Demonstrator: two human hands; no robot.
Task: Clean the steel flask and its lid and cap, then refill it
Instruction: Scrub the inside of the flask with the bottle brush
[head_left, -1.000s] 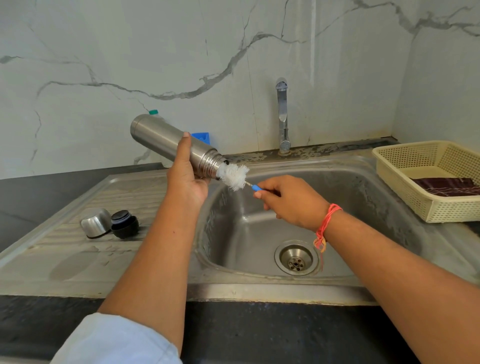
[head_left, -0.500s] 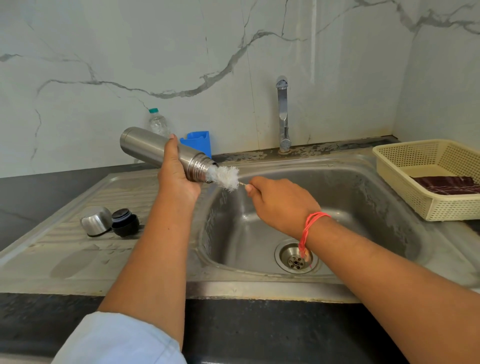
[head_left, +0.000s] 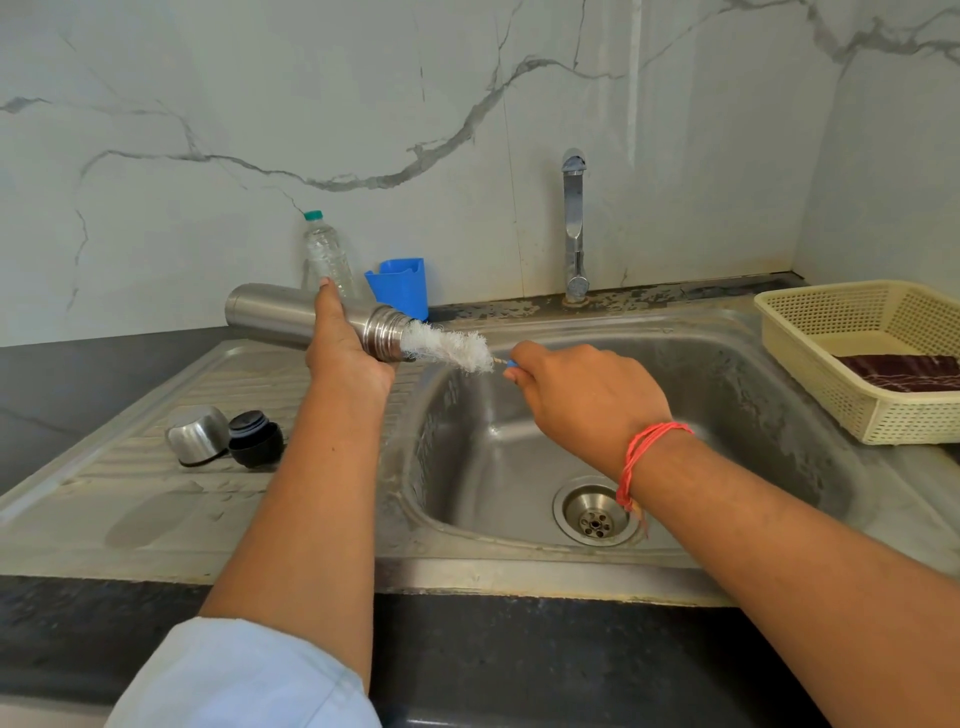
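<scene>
1. The brush (head_left: 452, 349) sits farther out of the steel flask (head_left: 270, 312) than half a second ago. Most bristles are exposed, only the tip in the mouth.
2. Likely mid-scrub of the inside; rinse and refill not yet done.
3. Left hand (head_left: 343, 356) wraps the flask near its neck, holding it almost level above the sink's (head_left: 519, 564) left rim.
4. Right hand (head_left: 582, 400) pinches the brush handle over the basin.
5. Cap (head_left: 197, 434) and lid (head_left: 255, 439) lie side by side on the drainboard.
</scene>
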